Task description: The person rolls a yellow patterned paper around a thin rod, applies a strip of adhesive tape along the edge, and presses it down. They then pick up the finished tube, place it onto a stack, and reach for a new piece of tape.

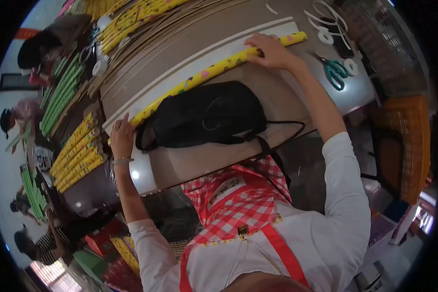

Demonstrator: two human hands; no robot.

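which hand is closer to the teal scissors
Right. The right hand holds the yellow roll near the scissors; the left hand holds the roll's other end, far off past the black bag.

Head view. A long yellow roll lay slantwise on the surface, just beyond the black bag. The right hand closed over the roll beyond the bag's right end. The left hand touched the roll's other end beside the bag's left edge, its grip unclear. Green-handled scissors lay well right of the bag, and stacked yellow rolls lay to its left.
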